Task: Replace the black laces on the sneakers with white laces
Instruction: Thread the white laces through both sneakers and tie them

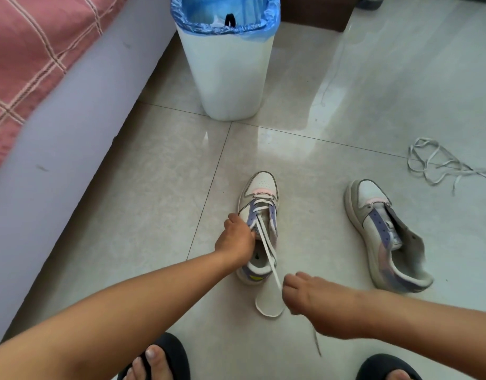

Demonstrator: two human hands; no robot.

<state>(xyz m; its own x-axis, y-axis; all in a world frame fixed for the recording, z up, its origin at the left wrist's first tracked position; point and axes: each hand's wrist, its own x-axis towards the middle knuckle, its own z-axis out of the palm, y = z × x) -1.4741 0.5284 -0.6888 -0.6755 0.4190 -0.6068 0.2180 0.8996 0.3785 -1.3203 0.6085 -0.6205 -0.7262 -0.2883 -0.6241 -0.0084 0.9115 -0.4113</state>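
Note:
A white and purple sneaker (pixel 259 193) stands on the floor in the middle, with a white lace (pixel 267 246) threaded through its front eyelets. My left hand (pixel 236 238) grips the sneaker's left side by the eyelets. My right hand (pixel 309 298) pinches the lace's loose ends and pulls them back over the heel; a loop of lace lies on the tile beside it. A second sneaker (pixel 384 234) stands to the right with no lace in it. Another loose white lace (pixel 439 163) lies tangled at the far right. A black lace (pixel 230 20) shows inside the bin.
A white bin (pixel 226 78) with a blue liner stands behind the sneakers. A pale sofa edge (pixel 72 127) with a pink checked cover runs along the left. My feet in black slippers (pixel 165 357) are at the bottom edge.

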